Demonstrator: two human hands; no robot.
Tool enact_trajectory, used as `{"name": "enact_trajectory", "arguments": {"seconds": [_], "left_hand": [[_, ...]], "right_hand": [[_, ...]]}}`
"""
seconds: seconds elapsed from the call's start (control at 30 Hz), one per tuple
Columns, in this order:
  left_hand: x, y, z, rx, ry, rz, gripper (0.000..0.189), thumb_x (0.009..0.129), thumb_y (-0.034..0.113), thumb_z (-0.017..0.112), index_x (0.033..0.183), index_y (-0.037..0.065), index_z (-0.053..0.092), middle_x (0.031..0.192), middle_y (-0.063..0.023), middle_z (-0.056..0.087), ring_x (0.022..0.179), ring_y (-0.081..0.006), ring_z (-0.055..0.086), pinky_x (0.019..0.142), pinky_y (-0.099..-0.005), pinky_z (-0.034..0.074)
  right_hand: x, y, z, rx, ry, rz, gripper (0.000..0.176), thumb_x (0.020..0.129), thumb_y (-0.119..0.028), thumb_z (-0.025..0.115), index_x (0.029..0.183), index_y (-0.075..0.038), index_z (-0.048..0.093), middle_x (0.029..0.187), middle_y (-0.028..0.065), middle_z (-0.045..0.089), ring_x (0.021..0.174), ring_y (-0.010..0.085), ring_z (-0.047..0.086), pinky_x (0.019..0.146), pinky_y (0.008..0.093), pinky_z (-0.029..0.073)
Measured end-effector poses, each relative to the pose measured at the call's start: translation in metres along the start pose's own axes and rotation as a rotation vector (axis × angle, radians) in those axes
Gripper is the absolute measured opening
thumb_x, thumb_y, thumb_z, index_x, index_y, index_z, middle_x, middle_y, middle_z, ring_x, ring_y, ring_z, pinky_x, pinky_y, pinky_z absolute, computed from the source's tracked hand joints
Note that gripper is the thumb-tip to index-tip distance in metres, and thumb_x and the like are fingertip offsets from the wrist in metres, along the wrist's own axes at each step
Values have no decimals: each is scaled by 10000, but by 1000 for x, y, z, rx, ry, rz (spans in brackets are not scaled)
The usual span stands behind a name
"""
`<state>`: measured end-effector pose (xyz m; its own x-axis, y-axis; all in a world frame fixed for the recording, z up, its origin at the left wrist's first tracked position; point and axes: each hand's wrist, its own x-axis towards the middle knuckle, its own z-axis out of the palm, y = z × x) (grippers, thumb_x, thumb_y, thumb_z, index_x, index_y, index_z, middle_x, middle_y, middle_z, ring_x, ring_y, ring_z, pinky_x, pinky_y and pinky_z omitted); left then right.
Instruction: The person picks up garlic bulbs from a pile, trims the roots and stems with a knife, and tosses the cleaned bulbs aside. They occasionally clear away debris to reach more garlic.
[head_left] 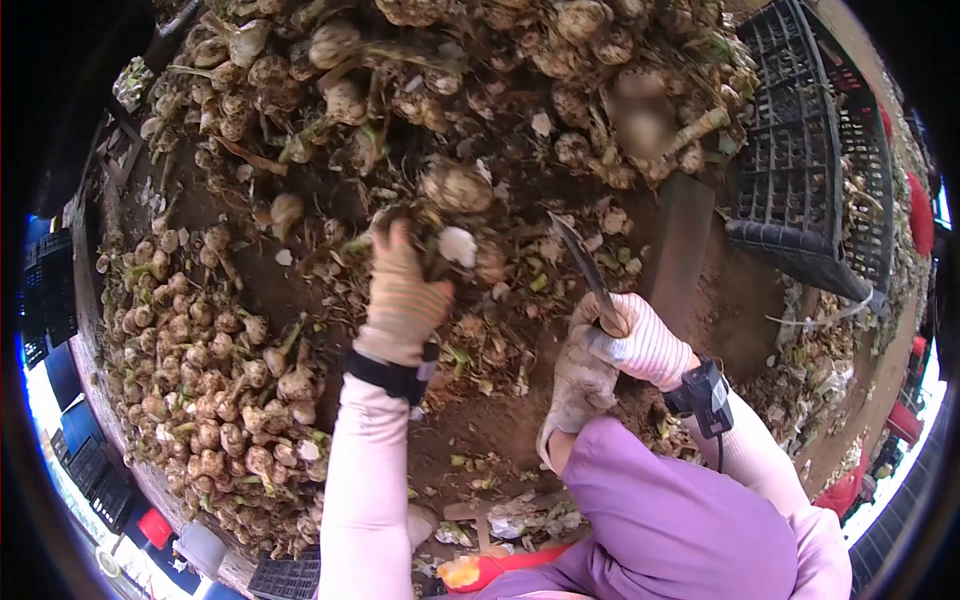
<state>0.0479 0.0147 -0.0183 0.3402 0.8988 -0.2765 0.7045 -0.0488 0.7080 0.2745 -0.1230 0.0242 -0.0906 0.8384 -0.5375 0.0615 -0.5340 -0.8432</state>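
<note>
My left hand (402, 290), in a striped glove, reaches forward over the middle of the dirt-covered surface. Its fingertips are blurred at a clump of dry stalks, just left of a large garlic bulb (456, 187) and a white piece of peel (458, 246). Whether it grips anything cannot be made out. My right hand (640, 340), also gloved, is closed round the wooden handle of a curved knife (583, 258), whose blade points up and to the left. That hand rests by my raised knee and foot.
Untrimmed garlic (340, 100) is heaped along the far side. A pile of trimmed bulbs (200, 390) lies at the left. A black plastic crate (790, 140) stands tilted at the right, near a dark flat bar (682, 240). Peel and stalk scraps litter the middle.
</note>
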Motion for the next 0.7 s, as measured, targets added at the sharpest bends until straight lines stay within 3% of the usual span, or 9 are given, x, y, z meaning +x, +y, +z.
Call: {"name": "enact_trajectory", "arguments": {"seconds": [0.13,0.17,0.3,0.33,0.4,0.47,0.53,0.6,0.7], "left_hand": [[-47,13,24,178,-155,-162,825,523,134,814,1224,3,400,1396,-230,220,1224,-395,379,969,-352,417],[-53,15,26,230,-78,-57,822,530,332,812,1197,0,465,1410,-218,225,1276,-375,314,1052,-386,308],[-66,18,7,359,-44,16,836,581,598,679,1198,56,523,1437,-182,245,1319,-338,255,1094,-457,143],[-63,32,0,496,28,1,744,669,587,629,1196,73,529,1374,-181,367,1252,-342,379,1063,-473,218],[-47,62,-14,209,67,-9,731,767,604,510,1209,22,522,1231,-233,501,1169,-360,478,986,-410,387],[-27,91,-9,356,-170,-246,665,775,355,630,1312,33,405,1216,-221,526,1111,-328,536,939,-394,426],[-10,87,17,706,-305,-150,686,750,201,651,1346,44,351,1180,-216,554,1088,-314,556,925,-398,432],[-2,83,21,752,-436,-260,692,755,200,674,1351,100,337,1211,-200,534,1072,-338,553,911,-368,451],[-18,53,5,-123,-401,-60,800,712,-52,549,1413,98,195,1264,-203,478,991,-289,597,896,-342,457]], "right_hand": [[-5,13,-4,90,83,25,102,772,-118,627,837,-41,614,681,-3,576,661,70,502,644,251,445],[-6,15,-6,6,116,19,115,782,-136,621,850,-43,613,686,-11,570,656,64,487,633,249,436],[-9,21,-14,-131,177,92,109,800,-113,612,852,-18,604,715,-6,572,682,68,479,641,250,423],[-10,23,-16,-124,178,94,109,800,-113,612,852,-18,604,715,-6,572,682,68,479,641,250,423],[-12,25,-17,-213,190,38,194,812,-206,605,899,-32,598,677,8,559,639,79,474,614,263,432],[-12,25,-14,-235,216,47,224,794,-199,601,926,-17,593,669,42,565,629,91,479,609,274,437],[-13,27,-14,-228,183,53,172,794,-174,640,869,-25,597,659,-5,539,625,62,452,587,252,409],[-13,36,-15,-196,191,47,207,794,-192,646,896,-19,594,643,-12,522,606,60,432,561,251,399],[-15,24,-17,-294,169,117,349,751,-191,580,1036,11,583,670,157,573,601,183,534,609,309,457]]}}
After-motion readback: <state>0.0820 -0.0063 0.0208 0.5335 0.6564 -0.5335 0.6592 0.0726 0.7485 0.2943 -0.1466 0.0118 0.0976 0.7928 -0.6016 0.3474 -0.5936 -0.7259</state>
